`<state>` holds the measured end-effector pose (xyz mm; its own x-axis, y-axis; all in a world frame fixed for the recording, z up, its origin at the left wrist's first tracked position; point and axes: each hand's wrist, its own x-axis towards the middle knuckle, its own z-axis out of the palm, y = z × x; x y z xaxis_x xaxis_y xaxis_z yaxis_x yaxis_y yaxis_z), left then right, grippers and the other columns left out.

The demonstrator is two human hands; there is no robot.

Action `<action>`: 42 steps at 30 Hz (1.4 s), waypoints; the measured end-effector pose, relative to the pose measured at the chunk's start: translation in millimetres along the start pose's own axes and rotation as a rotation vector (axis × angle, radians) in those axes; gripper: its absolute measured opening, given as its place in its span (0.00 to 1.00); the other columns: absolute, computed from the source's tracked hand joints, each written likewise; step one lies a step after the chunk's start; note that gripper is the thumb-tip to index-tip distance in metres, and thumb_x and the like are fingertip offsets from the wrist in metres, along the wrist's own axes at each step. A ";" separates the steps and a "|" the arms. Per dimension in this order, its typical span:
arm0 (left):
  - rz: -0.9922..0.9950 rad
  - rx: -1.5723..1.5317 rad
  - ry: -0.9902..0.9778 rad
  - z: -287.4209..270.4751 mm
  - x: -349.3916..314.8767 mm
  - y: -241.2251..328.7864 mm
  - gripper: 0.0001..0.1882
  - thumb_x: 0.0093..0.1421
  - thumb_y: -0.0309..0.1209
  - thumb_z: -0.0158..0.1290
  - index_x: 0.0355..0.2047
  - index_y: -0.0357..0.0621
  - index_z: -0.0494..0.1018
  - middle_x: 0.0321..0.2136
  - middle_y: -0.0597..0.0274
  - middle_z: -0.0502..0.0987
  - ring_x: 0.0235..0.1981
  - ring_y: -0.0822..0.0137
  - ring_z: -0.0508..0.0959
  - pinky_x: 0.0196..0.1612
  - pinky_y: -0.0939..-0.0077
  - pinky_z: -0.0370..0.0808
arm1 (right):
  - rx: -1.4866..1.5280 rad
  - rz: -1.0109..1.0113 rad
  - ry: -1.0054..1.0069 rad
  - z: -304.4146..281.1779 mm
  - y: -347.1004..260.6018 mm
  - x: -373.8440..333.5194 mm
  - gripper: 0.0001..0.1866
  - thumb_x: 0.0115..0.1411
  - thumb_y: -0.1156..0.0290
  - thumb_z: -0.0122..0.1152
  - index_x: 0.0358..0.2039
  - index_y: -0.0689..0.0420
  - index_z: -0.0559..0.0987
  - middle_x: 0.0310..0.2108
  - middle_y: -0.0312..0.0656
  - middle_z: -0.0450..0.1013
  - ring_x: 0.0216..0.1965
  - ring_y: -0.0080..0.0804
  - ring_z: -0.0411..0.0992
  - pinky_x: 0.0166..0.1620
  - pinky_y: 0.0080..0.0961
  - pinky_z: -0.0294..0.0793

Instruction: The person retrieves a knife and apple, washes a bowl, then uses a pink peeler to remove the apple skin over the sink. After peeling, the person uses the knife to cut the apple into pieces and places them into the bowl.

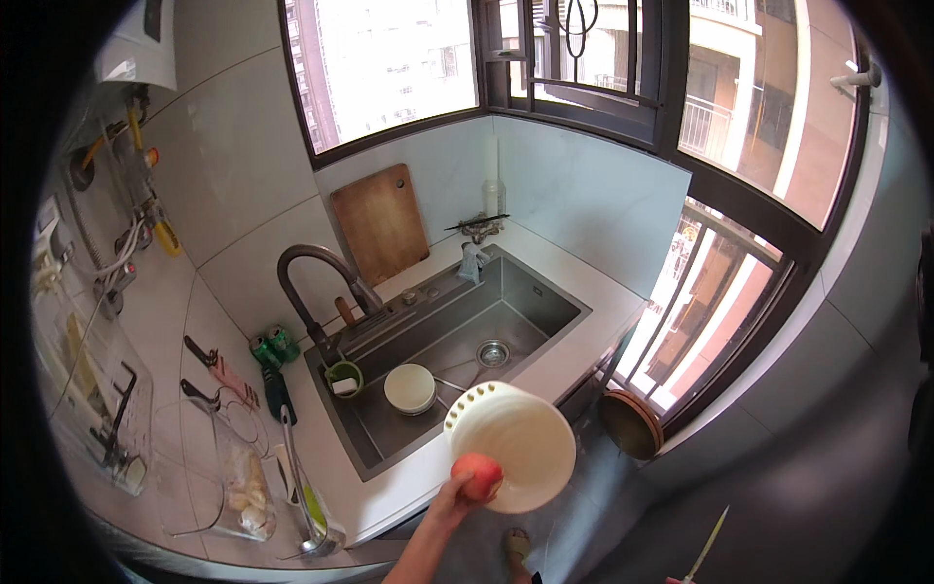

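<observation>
- Kitchen corner under wide windows, with a white tabletop (584, 282) wrapped around a steel sink (457, 341) and pale tiled walls behind.
- Left hand (457, 498) comes up from the lower edge, its fingers (469, 492) curled around a red apple (477, 476) (how tightly they press cannot be told, the fruit hides most of them).
- Apple sits against the lower left edge of a white colander (516, 443), touching it, in front of the sink's near rim and above the floor.
- Colander is tipped on its side: its rounded base faces the camera and down to the right, its slotted rim points up and left toward the sink, so its axis runs on that diagonal.
- Right hand is almost out of view at the lower edge; only a knife (708, 545) shows there, blade slanting up and to the right, and its grip cannot be told.
- Inside the sink: a white bowl (410, 387), a small green cup (343, 378) and the drain (492, 352).
- Dark faucet (316, 277) arches over the sink's left end; a wooden board (379, 224) leans on the wall behind.
- Left of the sink lie scissors (219, 368), green cans (275, 346) and a clear jug (238, 467).
</observation>
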<state>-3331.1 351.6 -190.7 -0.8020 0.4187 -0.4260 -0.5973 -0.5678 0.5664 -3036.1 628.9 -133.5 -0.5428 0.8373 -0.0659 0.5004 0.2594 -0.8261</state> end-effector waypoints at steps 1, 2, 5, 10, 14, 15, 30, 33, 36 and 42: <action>-0.018 0.015 0.012 5.9 20.2 8.5 0.36 0.46 0.43 0.56 0.51 0.42 0.54 0.47 0.50 0.64 0.44 0.56 0.70 0.46 0.60 0.68 | 0.046 0.049 0.028 0.8 -4.8 5.8 0.12 0.56 0.73 0.49 0.40 0.61 0.64 0.36 0.43 0.71 0.27 0.26 0.68 0.30 0.20 0.69; -0.034 0.024 0.027 10.7 35.2 12.2 0.35 0.47 0.42 0.56 0.51 0.42 0.54 0.47 0.51 0.64 0.45 0.56 0.70 0.46 0.60 0.69 | -0.016 0.108 0.059 2.7 -9.4 13.4 0.12 0.56 0.73 0.49 0.40 0.61 0.64 0.36 0.43 0.71 0.27 0.27 0.68 0.30 0.21 0.69; -0.063 -0.059 0.063 16.8 68.5 27.2 0.36 0.46 0.43 0.56 0.52 0.44 0.53 0.49 0.53 0.62 0.46 0.55 0.69 0.45 0.60 0.70 | -0.050 -0.018 0.154 28.3 -28.2 60.8 0.11 0.56 0.74 0.49 0.39 0.62 0.65 0.37 0.42 0.70 0.30 0.29 0.69 0.33 0.24 0.70; -0.030 -0.021 0.100 7.6 98.5 61.2 0.37 0.45 0.44 0.57 0.52 0.45 0.54 0.48 0.52 0.63 0.47 0.56 0.68 0.46 0.59 0.68 | -0.037 -0.432 0.043 121.2 -85.1 164.2 0.08 0.57 0.72 0.46 0.36 0.60 0.65 0.27 0.36 0.64 0.26 0.23 0.62 0.28 0.20 0.62; 0.022 -0.027 0.080 -9.1 117.6 88.7 0.38 0.45 0.44 0.56 0.52 0.43 0.53 0.48 0.50 0.64 0.46 0.55 0.69 0.46 0.60 0.67 | 0.297 -0.307 -0.309 225.6 -132.1 235.8 0.10 0.57 0.64 0.48 0.32 0.58 0.66 0.22 0.34 0.62 0.18 0.21 0.60 0.21 0.16 0.60; 0.021 -0.022 0.100 -14.8 117.6 93.1 0.38 0.45 0.44 0.56 0.52 0.43 0.53 0.48 0.50 0.64 0.46 0.55 0.69 0.46 0.60 0.67 | 0.444 -0.041 -0.560 241.8 -138.6 246.9 0.12 0.56 0.63 0.50 0.31 0.59 0.67 0.24 0.36 0.63 0.23 0.22 0.63 0.24 0.18 0.62; 0.193 -0.098 0.298 -20.1 166.3 84.5 0.36 0.47 0.41 0.56 0.52 0.37 0.55 0.46 0.55 0.66 0.45 0.61 0.70 0.45 0.64 0.70 | -0.541 -0.797 -0.258 448.8 -138.3 547.0 0.18 0.48 0.75 0.51 0.41 0.66 0.67 0.40 0.57 0.62 0.44 0.52 0.59 0.48 0.41 0.59; 0.233 -0.056 0.467 -3.8 162.8 74.9 0.36 0.45 0.43 0.58 0.51 0.41 0.58 0.43 0.60 0.69 0.42 0.68 0.71 0.44 0.71 0.69 | -0.616 -0.810 -0.098 442.6 -157.5 538.2 0.22 0.50 0.70 0.54 0.46 0.64 0.65 0.44 0.52 0.61 0.49 0.46 0.57 0.50 0.40 0.56; 0.279 -0.101 0.507 8.6 165.9 68.0 0.37 0.44 0.43 0.59 0.51 0.42 0.58 0.42 0.61 0.69 0.42 0.70 0.71 0.44 0.74 0.69 | -0.304 -1.013 -0.293 448.4 -190.9 483.3 0.25 0.50 0.69 0.56 0.48 0.63 0.63 0.43 0.49 0.63 0.45 0.41 0.61 0.48 0.35 0.60; 0.332 -0.047 0.518 16.4 169.5 71.4 0.38 0.45 0.43 0.58 0.52 0.39 0.57 0.44 0.59 0.68 0.43 0.69 0.71 0.43 0.75 0.70 | 0.023 -0.617 -1.510 511.3 -225.4 340.8 0.26 0.50 0.71 0.52 0.49 0.66 0.61 0.42 0.48 0.68 0.37 0.30 0.70 0.36 0.26 0.69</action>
<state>-3509.8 393.6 -210.9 -0.8315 -0.1779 -0.5262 -0.3057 -0.6444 0.7010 -3678.7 609.8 -256.0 -0.7827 -0.5938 -0.1862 -0.0333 0.3388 -0.9403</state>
